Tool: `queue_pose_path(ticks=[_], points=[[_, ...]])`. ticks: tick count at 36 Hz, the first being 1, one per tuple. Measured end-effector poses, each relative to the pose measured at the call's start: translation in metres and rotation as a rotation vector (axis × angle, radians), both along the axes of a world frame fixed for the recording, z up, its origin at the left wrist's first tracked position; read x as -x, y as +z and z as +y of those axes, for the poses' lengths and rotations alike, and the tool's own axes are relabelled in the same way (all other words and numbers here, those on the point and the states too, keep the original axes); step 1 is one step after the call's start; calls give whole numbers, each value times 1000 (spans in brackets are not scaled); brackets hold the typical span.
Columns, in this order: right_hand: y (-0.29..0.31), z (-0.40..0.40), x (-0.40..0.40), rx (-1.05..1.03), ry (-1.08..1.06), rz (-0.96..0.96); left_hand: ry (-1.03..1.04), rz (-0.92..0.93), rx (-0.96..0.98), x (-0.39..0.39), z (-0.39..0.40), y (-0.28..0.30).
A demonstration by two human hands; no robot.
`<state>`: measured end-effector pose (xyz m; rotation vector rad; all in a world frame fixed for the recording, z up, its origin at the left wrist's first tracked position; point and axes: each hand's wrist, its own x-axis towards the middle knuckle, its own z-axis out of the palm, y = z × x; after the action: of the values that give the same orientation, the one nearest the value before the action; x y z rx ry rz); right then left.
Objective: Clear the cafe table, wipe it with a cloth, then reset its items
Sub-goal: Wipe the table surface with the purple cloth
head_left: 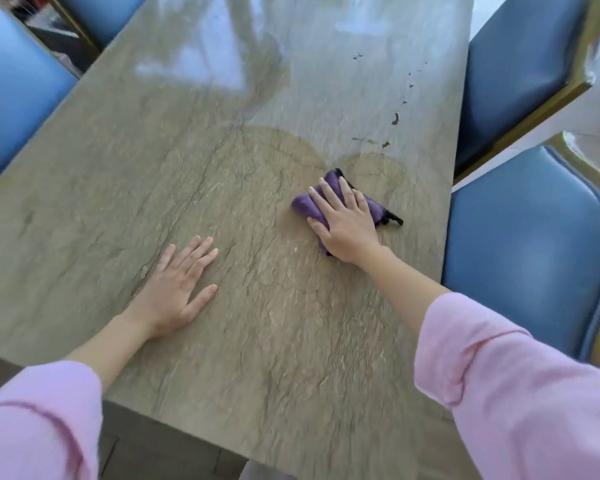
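- Blue padded chair [18, 98] stands at the left edge of the table, pulled close; a second blue seat shows behind it at the top left. Both sit clear of the tabletop, so they do not obstruct wiping.
- Stone-patterned table [222, 188] carries no cups, plates or other items in view, which suggests the clearing step is complete and the wiping step is in progress.
- Left hand [174, 289] lies palm-down on the near-left part of the table, fingers spread wide and gripping nothing. Its likely purpose is to brace the body while the other arm reaches forward.
- Pink sleeves [39, 420] are pushed up both forearms, probably to keep the fabric off the damp surface.
- Right hand [347, 220] presses flat on the purple cloth [305, 204], fingers extended and slightly spread, holding the bunched cloth against the table. The cloth lies right of centre, under the palm.
- Darker arcs ahead of the cloth appear to be a wet, already-wiped zone.
- Dark specks [395, 118] lie beyond the cloth near the right edge, not yet wiped; they are the likely next target.
- Two more blue chairs [530, 244] stand along the right side.
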<state>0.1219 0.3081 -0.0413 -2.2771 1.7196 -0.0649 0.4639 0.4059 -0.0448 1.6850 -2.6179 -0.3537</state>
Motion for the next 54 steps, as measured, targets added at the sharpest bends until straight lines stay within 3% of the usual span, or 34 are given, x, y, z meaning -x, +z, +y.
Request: queue_pose_path(ticks=[5, 9, 18, 40, 54], points=[[-10, 74, 23, 35, -233, -8, 294, 133, 9, 54, 28, 2], [-14, 122, 38, 60, -409, 13, 449, 103, 17, 107, 52, 2], [-8, 137, 43, 16, -420, 16, 590, 68, -74, 186, 73, 1], [-3, -19, 119, -71, -31, 72, 1017, 63, -68, 293, -4, -1], [-5, -105, 128, -85, -41, 98, 1145, 79, 54, 300, -31, -3]])
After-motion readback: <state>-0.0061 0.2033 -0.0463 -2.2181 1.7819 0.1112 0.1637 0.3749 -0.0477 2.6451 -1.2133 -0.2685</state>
